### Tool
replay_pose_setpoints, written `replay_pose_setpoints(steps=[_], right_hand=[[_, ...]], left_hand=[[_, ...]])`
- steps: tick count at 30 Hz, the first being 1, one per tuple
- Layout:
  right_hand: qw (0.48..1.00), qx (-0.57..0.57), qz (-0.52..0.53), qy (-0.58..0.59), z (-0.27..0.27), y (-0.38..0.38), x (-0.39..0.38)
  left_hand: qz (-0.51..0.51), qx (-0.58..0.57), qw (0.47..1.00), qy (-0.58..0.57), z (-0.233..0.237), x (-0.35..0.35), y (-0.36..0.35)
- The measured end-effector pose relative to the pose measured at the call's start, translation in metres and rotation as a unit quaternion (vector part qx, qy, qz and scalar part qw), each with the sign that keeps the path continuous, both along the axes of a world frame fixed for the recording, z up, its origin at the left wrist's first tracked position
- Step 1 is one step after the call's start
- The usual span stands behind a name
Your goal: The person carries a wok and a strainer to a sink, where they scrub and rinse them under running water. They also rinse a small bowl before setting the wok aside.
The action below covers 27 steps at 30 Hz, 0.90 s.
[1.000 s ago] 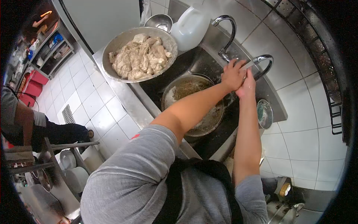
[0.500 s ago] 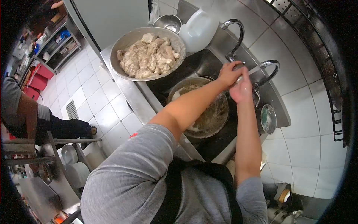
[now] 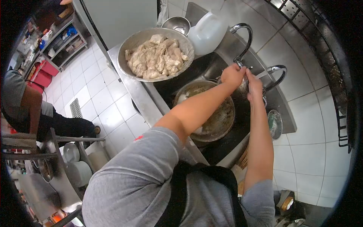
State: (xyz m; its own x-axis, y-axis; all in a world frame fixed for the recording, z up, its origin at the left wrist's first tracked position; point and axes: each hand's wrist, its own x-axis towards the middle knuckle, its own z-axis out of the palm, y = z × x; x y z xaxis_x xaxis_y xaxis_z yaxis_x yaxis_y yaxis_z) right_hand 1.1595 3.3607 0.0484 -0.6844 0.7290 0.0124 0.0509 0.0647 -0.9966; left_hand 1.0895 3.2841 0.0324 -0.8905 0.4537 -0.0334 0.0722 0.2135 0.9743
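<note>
Close to the back of the sink (image 3: 211, 62), my left hand (image 3: 232, 75) is closed beside the base of the left tap (image 3: 247, 36). My right hand (image 3: 255, 86) is closed too, its fingertips almost meeting those of my left hand. Something metallic shows between and below the hands, but I cannot make out what each one grips. A large round pan (image 3: 215, 123) lies in the sink under my left forearm, wet and brownish inside. The right tap (image 3: 281, 73) curves just beyond my right hand.
A wide metal bowl of raw meat pieces (image 3: 157, 56) stands at the sink's left edge. Behind it are a small metal bowl (image 3: 177, 24) and a white plastic jug (image 3: 208, 32). A container with something green (image 3: 275, 123) sits at right. Another person (image 3: 34, 106) is at far left.
My hands have shifted slightly, the right fingers now drawn in closer. The murky, foamy water in the pan has gone down, showing more of its bottom. The view has moved a little.
</note>
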Motion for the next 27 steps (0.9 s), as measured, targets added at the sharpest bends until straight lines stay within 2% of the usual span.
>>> replay_pose_setpoints(steps=[1,2,5,6,9,10,12,13,14,15,16,17,18,19,21,22,23,25,27], right_hand=[[0.996,0.079,-0.016,-0.026,0.005,0.002,-0.003],[0.969,0.155,-0.089,-0.173,0.014,0.007,0.002],[0.926,0.304,-0.137,-0.178,0.004,0.012,-0.004],[0.878,0.401,-0.186,-0.182,-0.001,0.006,-0.006],[0.866,0.379,-0.180,-0.273,-0.001,-0.001,0.002],[0.842,0.398,-0.157,-0.328,-0.003,0.015,0.000],[0.795,0.517,-0.076,-0.309,0.004,0.029,0.001],[0.764,0.570,-0.036,-0.301,0.018,0.027,0.006],[0.903,0.360,-0.061,-0.229,0.029,0.022,0.003],[0.897,0.363,-0.055,-0.247,0.033,0.021,-0.001],[0.918,0.319,-0.073,-0.222,0.028,0.024,-0.005],[0.930,0.323,-0.089,-0.151,0.019,0.030,-0.009],[0.923,0.329,-0.108,-0.169,0.021,0.031,-0.012],[0.915,0.335,-0.125,-0.184,0.025,0.027,-0.016],[0.928,0.331,-0.079,-0.155,0.034,0.010,-0.017],[0.885,0.425,-0.049,-0.183,0.051,-0.014,-0.011],[0.861,0.473,-0.039,-0.185,0.047,-0.019,-0.009],[0.872,0.417,-0.026,-0.255,0.048,-0.002,-0.001],[0.893,0.379,-0.119,-0.213,0.029,0.015,0.007]], left_hand=[[-0.054,-0.014,0.998,-0.004,-0.001,-0.006,0.000],[-0.122,0.012,0.992,0.042,-0.009,-0.008,0.008],[-0.071,0.032,0.988,0.137,-0.004,0.008,0.004],[-0.056,0.015,0.987,0.151,-0.002,0.013,0.001],[-0.018,0.005,0.987,0.160,0.002,0.026,0.000],[-0.023,0.036,0.982,0.184,0.003,0.032,-0.001],[-0.037,0.101,0.967,0.231,0.002,0.041,-0.004],[-0.089,0.143,0.968,0.186,-0.006,0.038,-0.007],[-0.144,0.186,0.962,0.138,-0.017,0.027,-0.013],[-0.200,0.227,0.949,0.090,-0.025,0.022,-0.018],[-0.242,0.302,0.921,-0.038,-0.026,0.028,-0.024],[-0.275,0.368,0.872,-0.167,-0.028,0.033,-0.030],[-0.319,0.291,0.899,-0.071,-0.046,0.030,-0.029],[-0.369,0.229,0.897,-0.085,-0.056,0.026,-0.026],[-0.459,0.103,0.876,-0.105,-0.067,0.018,-0.018],[-0.409,0.100,0.905,-0.062,-0.052,0.026,-0.020],[-0.396,0.167,0.902,0.034,-0.052,0.027,-0.017],[-0.352,0.296,0.861,0.220,-0.055,0.028,-0.005],[-0.312,0.123,0.907,0.255,-0.061,0.030,0.007]])
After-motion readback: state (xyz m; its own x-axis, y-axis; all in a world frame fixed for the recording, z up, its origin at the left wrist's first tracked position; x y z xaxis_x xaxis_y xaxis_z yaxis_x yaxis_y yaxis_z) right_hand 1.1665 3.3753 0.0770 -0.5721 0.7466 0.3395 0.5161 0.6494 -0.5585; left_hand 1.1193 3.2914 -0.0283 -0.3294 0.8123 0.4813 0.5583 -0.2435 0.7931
